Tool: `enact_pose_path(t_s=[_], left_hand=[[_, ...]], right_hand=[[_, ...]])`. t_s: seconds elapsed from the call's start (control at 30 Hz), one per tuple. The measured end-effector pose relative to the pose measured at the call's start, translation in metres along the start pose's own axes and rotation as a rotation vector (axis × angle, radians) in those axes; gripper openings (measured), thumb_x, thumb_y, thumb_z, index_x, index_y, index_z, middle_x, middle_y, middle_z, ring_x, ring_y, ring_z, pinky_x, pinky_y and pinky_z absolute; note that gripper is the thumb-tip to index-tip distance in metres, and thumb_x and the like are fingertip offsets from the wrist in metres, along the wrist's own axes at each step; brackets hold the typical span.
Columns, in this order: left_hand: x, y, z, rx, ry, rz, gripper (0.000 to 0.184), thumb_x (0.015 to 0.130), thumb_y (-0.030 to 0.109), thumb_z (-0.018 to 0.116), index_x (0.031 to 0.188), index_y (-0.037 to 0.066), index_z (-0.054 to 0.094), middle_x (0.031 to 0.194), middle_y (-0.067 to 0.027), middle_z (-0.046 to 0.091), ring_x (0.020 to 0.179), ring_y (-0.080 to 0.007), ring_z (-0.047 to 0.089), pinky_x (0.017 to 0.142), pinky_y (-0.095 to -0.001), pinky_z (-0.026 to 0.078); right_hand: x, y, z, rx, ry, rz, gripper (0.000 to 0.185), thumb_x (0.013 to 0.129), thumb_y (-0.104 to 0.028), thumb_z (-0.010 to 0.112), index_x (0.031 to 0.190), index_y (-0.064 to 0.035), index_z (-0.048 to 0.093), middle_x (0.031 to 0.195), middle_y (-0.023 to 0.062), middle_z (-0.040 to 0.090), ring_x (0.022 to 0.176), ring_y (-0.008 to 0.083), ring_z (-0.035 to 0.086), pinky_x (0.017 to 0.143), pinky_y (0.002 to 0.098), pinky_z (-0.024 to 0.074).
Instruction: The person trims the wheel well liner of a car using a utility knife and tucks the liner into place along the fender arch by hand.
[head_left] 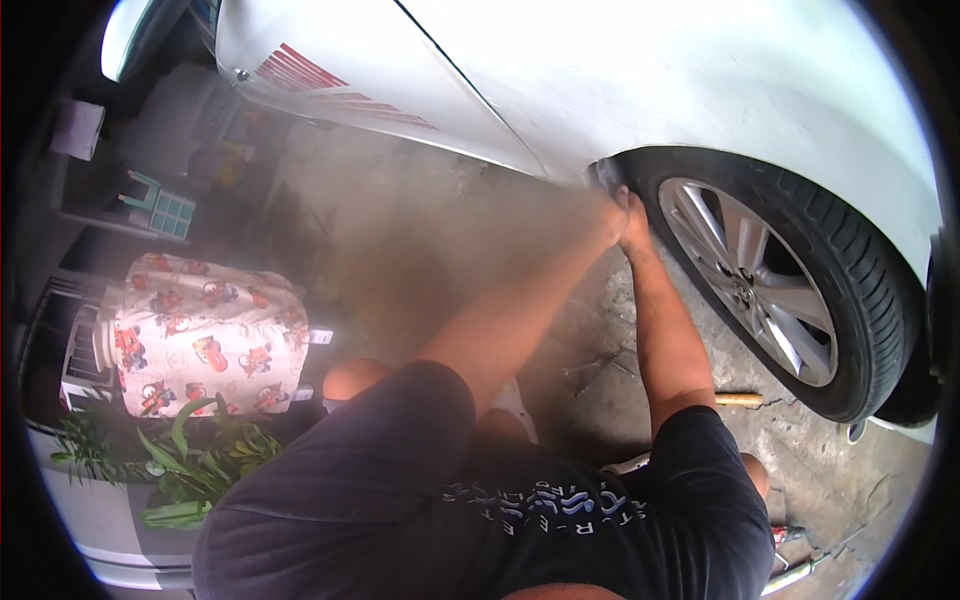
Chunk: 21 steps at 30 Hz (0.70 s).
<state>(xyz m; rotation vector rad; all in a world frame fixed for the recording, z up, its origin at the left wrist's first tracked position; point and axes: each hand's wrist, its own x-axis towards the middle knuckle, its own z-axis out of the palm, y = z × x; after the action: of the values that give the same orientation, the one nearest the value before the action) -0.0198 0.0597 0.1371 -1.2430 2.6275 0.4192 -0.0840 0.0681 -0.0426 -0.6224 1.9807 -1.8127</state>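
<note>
Pressed close together, your left hand [610,222] and right hand [634,222] meet at the lower corner of the wheel arch [612,158], just beside the tyre. The fingers are too blurred and small to tell whether they pinch anything, and haze softens the left one and its forearm. Both your arms reach out to the far side, bare skin running up from the dark, soft cloth of your T-shirt [590,540], pale letters printed across it.

And what a mix of surfaces! The white car body [560,80] sweeps across the far side, smooth and glossy, a thin dark seam cutting down it and slanted red stripes [300,68] toward the left. To the right of your hands stands the tyre [850,260], black rubber with chunky grooved tread, wrapped around a silvery metal wheel [745,285] with broad, flat spokes.

Under it all lies the rough grey concrete floor [700,345], cracked and stained. A slim yellowish-brown rod [738,399] rests there, right of your right arm, and a red-coloured item [788,534] sits near on the right. Over on the left, a rounded bulk wears a pale pink cloth [210,340] printed with cartoon cars, with long, glossy leaves [190,465] spreading on its near side.
</note>
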Motion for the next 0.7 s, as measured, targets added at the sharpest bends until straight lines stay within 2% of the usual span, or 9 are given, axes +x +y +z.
enact_pose_path(t_s=[0.03, 0.17, 0.23, 0.3, 0.37, 0.5, 0.6, 0.67, 0.7], left_hand=[[0.0, 0.0, -0.001, 0.003, -0.001, 0.001, 0.065, 0.101, 0.049, 0.03, 0.114, -0.002, 0.068, 0.121, -0.0236, 0.065, 0.116, -0.0379, 0.061, 0.101, -0.0444, 0.047], [0.004, -0.005, -0.001, 0.07, -0.047, 0.08, 0.063, 0.101, 0.052, 0.029, 0.119, 0.005, 0.067, 0.124, -0.0213, 0.065, 0.117, -0.037, 0.061, 0.102, -0.0441, 0.047], [0.007, -0.007, 0.0, 0.076, -0.044, 0.114, 0.063, 0.101, 0.053, 0.029, 0.119, 0.007, 0.068, 0.123, -0.0211, 0.065, 0.117, -0.0372, 0.061, 0.101, -0.0444, 0.047], [0.007, -0.012, 0.007, 0.07, 0.019, 0.167, 0.062, 0.1, 0.055, 0.029, 0.12, 0.01, 0.068, 0.122, -0.0216, 0.065, 0.116, -0.0386, 0.061, 0.1, -0.0458, 0.048], [0.016, -0.01, 0.012, 0.053, -0.04, 0.113, 0.063, 0.099, 0.057, 0.03, 0.12, 0.011, 0.068, 0.122, -0.0213, 0.066, 0.115, -0.0398, 0.061, 0.1, -0.0465, 0.048], [0.035, -0.026, 0.036, 0.046, -0.029, 0.099, 0.072, 0.098, 0.06, 0.031, 0.118, 0.001, 0.067, 0.119, -0.0253, 0.066, 0.115, -0.0396, 0.061, 0.1, -0.0464, 0.047], [0.032, -0.023, 0.027, 0.055, -0.035, 0.086, 0.074, 0.098, 0.061, 0.034, 0.116, -0.003, 0.066, 0.119, -0.0264, 0.066, 0.114, -0.0391, 0.062, 0.1, -0.0453, 0.048], [0.028, -0.022, 0.023, 0.062, -0.072, 0.05, 0.075, 0.098, 0.061, 0.035, 0.116, -0.005, 0.066, 0.118, -0.0265, 0.066, 0.114, -0.0389, 0.062, 0.1, -0.0446, 0.048], [0.025, -0.022, 0.022, 0.055, -0.046, 0.064, 0.075, 0.098, 0.061, 0.036, 0.116, -0.006, 0.065, 0.118, -0.0268, 0.066, 0.114, -0.0387, 0.063, 0.099, -0.0445, 0.048]], right_hand=[[-0.002, -0.006, -0.002, -0.004, -0.025, 0.075, 0.053, 0.1, -0.042, 0.037, 0.102, 0.0004, 0.069, 0.101, 0.0308, 0.067, 0.103, 0.0486, 0.061, 0.086, 0.0491, 0.0473], [-0.006, -0.012, -0.002, -0.117, 0.001, 0.052, 0.057, 0.102, -0.042, 0.032, 0.1, 0.0002, 0.069, 0.101, 0.0301, 0.067, 0.102, 0.0483, 0.062, 0.085, 0.0496, 0.0472], [-0.006, -0.006, 0.003, 0.13, -0.037, -0.033, 0.06, 0.103, -0.043, 0.029, 0.096, 0.0002, 0.069, 0.096, 0.029, 0.068, 0.098, 0.0484, 0.063, 0.084, 0.0507, 0.0472], [0.0, 0.004, 0.011, 0.139, -0.018, -0.005, 0.06, 0.104, -0.043, 0.028, 0.098, -0.0003, 0.07, 0.096, 0.0284, 0.068, 0.098, 0.0479, 0.063, 0.084, 0.0504, 0.0472], [-0.007, 0.004, 0.008, 0.168, 0.029, 0.068, 0.06, 0.104, -0.045, 0.03, 0.103, -0.0009, 0.07, 0.097, 0.0285, 0.068, 0.1, 0.047, 0.063, 0.085, 0.0494, 0.0475], [-0.02, -0.029, -0.007, -0.018, 0.051, 0.2, 0.059, 0.1, -0.051, 0.039, 0.11, -0.0019, 0.07, 0.101, 0.0306, 0.068, 0.104, 0.0456, 0.063, 0.088, 0.0469, 0.0478], [-0.036, -0.028, -0.016, 0.006, -0.035, 0.311, 0.055, 0.096, -0.05, 0.047, 0.11, -0.0024, 0.071, 0.103, 0.0322, 0.067, 0.107, 0.0446, 0.063, 0.092, 0.0462, 0.0481], [-0.045, 0.015, -0.01, -0.327, -0.253, 0.257, 0.05, 0.092, -0.044, 0.053, 0.11, -0.0014, 0.071, 0.109, 0.0287, 0.068, 0.11, 0.0418, 0.063, 0.095, 0.0456, 0.0484], [-0.062, 0.002, -0.016, -0.489, -0.463, 0.193, 0.046, 0.089, -0.039, 0.056, 0.109, -0.0001, 0.071, 0.11, 0.0264, 0.068, 0.109, 0.0403, 0.064, 0.095, 0.0452, 0.0495]])
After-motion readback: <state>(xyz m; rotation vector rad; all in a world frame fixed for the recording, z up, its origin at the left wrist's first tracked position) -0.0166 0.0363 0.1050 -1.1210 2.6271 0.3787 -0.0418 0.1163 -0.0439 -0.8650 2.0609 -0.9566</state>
